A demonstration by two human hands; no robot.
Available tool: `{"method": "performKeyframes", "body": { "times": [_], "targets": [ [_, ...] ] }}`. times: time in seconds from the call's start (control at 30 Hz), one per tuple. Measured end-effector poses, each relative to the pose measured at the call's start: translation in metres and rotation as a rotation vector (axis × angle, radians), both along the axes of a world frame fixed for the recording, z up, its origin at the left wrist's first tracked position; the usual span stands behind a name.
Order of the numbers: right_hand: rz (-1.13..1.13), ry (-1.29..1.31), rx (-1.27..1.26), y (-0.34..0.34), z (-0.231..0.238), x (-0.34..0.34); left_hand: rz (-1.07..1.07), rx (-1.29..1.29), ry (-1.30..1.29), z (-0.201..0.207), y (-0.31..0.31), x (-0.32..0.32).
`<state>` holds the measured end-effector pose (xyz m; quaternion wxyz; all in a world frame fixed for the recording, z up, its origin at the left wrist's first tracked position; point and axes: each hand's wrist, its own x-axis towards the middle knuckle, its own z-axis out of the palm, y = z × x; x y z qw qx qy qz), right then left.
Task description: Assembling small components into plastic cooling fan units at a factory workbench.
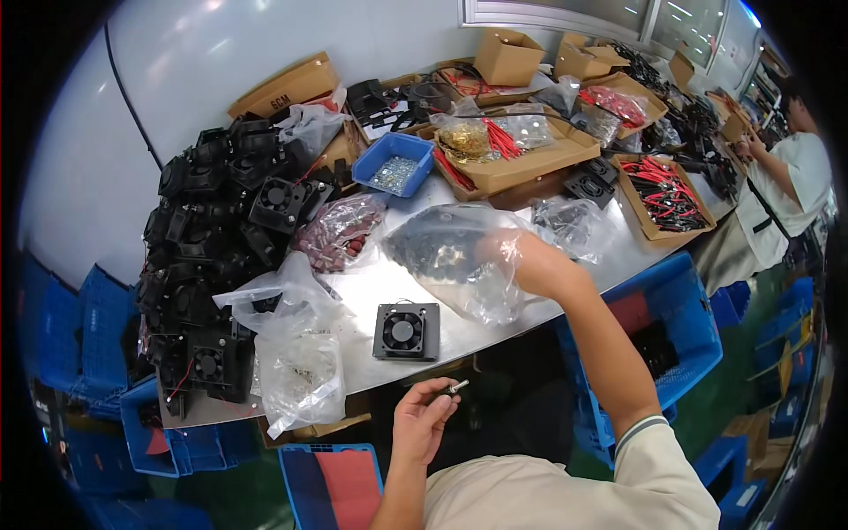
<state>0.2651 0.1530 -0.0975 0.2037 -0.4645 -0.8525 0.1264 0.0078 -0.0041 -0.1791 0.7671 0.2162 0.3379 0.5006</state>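
Note:
My left hand (pixel 426 415) is in front of the table edge, its fingers pinched on a small silvery bolt-like part (pixel 457 387) with a darker collar. My right hand (pixel 511 256) reaches into a clear plastic bag (pixel 442 231) of small dark pieces. The plastic blurs its fingers, so I cannot tell whether it grips anything. Between my hands, near the front edge, a black square fan (pixel 406 331) on a plate lies flat, touched by neither hand.
Black fans (pixel 203 238) are piled at left, beside a clear bag of small parts (pixel 302 380) overhanging the edge. Behind are a maroon-filled bag (pixel 340 231), a blue bin of metal pieces (pixel 394 166) and cardboard trays (pixel 530 172). A person (pixel 786 177) works at far right.

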Motion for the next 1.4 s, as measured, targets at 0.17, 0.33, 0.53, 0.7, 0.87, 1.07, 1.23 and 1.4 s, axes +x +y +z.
{"method": "performKeyframes", "body": {
  "times": [0.17,0.33,0.53,0.7,0.87,1.07,1.23,1.4],
  "targets": [
    [-0.117,-0.043,0.003,-0.042,0.027,0.004,-0.011,-0.032,-0.004,-0.006,0.000,-0.001],
    [-0.292,0.381,0.030,-0.073,0.044,-0.006,-0.039,-0.045,0.001,-0.008,0.005,-0.002],
    [-0.131,0.389,0.096,-0.075,0.015,-0.013,-0.181,0.110,0.112,0.007,0.019,0.012],
    [-0.130,-0.009,-0.114,-0.028,0.001,-0.026,-0.275,0.290,0.351,0.034,0.038,0.014],
    [0.204,-0.330,-0.115,0.090,-0.010,-0.046,-0.253,0.417,0.398,0.076,0.055,0.030],
    [0.377,-0.331,0.010,0.167,0.026,-0.072,-0.186,0.419,0.434,0.079,0.047,0.028],
    [0.123,-0.456,0.089,0.205,-0.071,-0.018,-0.268,0.339,0.381,0.068,0.037,0.043],
    [0.269,-0.205,-0.055,0.132,0.011,-0.064,-0.128,0.238,0.423,0.043,0.021,0.006]
  ]
}}
